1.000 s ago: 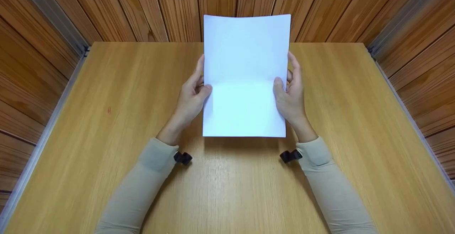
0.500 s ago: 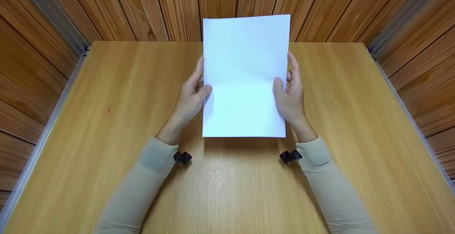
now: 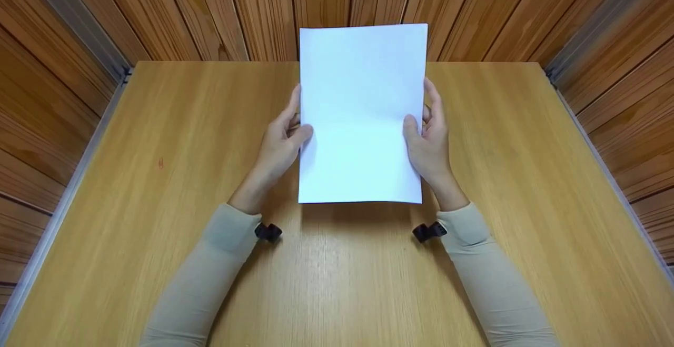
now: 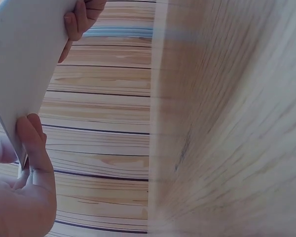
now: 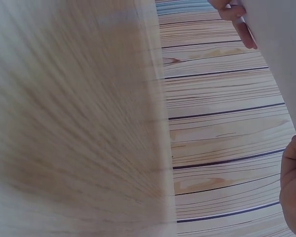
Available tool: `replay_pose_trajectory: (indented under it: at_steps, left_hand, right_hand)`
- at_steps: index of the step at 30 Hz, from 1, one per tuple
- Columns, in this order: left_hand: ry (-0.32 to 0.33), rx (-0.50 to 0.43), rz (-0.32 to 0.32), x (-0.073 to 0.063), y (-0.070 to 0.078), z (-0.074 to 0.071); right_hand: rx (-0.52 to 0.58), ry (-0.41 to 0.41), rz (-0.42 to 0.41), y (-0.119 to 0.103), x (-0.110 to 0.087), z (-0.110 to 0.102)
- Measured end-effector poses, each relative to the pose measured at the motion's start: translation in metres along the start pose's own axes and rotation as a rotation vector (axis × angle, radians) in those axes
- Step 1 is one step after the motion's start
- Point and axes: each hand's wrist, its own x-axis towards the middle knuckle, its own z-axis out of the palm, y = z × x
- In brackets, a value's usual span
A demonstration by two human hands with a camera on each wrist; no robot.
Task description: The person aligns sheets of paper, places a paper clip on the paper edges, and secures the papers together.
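Note:
A blank white sheet of paper (image 3: 360,89) is held up above the table in the head view, a faint crease running across its middle. My left hand (image 3: 279,148) pinches its left edge, thumb on the near face and fingers behind. On the right edge my right hand (image 3: 430,149) grips it likewise, the thumb lying on the face. From the left wrist, the underside of the paper (image 4: 29,54) slants between both hands; whether it is one sheet or several I cannot tell. The right wrist view catches only part of the paper (image 5: 281,44) and of my right hand (image 5: 295,190).
Below the paper lies a light wooden table (image 3: 337,284), with the paper's shadow on it. A small red mark (image 3: 161,163) is on the table at the left. Wood-plank walls (image 3: 263,15) stand behind and at both sides. Each sleeve cuff carries a small black camera (image 3: 269,232).
The paper's top edge, bowed a second ago, is now nearly straight and slightly lower. Hands and paper have shifted a little to the left; both grips stay the same.

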Motion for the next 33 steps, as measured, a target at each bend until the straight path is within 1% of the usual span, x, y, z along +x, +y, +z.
replay_pose_trajectory:
  at_steps: [2,6,9,12,16,19,22,26,28,33]
  left_hand:
    - [0.007,0.020,-0.021,0.000,0.000,-0.001]
    - [0.021,0.054,-0.060,0.000,0.002,-0.003]
    - [0.023,0.064,-0.069,0.001,0.003,-0.005]
    - [0.024,0.051,-0.072,0.002,0.004,-0.009]
    - [0.029,0.040,-0.102,0.004,0.007,-0.022]
    - [0.046,0.072,-0.137,0.004,0.010,-0.034]
    - [0.060,0.137,-0.162,0.004,0.011,-0.046]
    - [0.064,0.257,-0.183,0.002,0.010,-0.065]
    - [0.065,0.319,-0.173,0.000,0.010,-0.076]
    - [0.068,0.482,-0.124,-0.001,0.010,-0.104]
  right_hand:
    - [0.008,0.001,0.013,0.002,0.001,-0.001]
    - [0.021,0.005,0.030,0.015,0.003,-0.005]
    - [0.019,0.006,0.029,0.025,0.005,-0.009]
    - [0.017,0.004,0.023,0.029,0.006,-0.011]
    - [0.025,0.004,0.016,0.031,0.007,-0.013]
    - [0.031,0.006,0.021,0.031,0.006,-0.013]
    - [0.030,0.010,0.028,0.029,0.006,-0.015]
    - [0.030,0.015,0.036,0.027,0.008,-0.015]
    - [0.028,0.015,0.044,0.026,0.008,-0.014]
    - [0.035,0.030,0.062,0.024,0.007,-0.014]
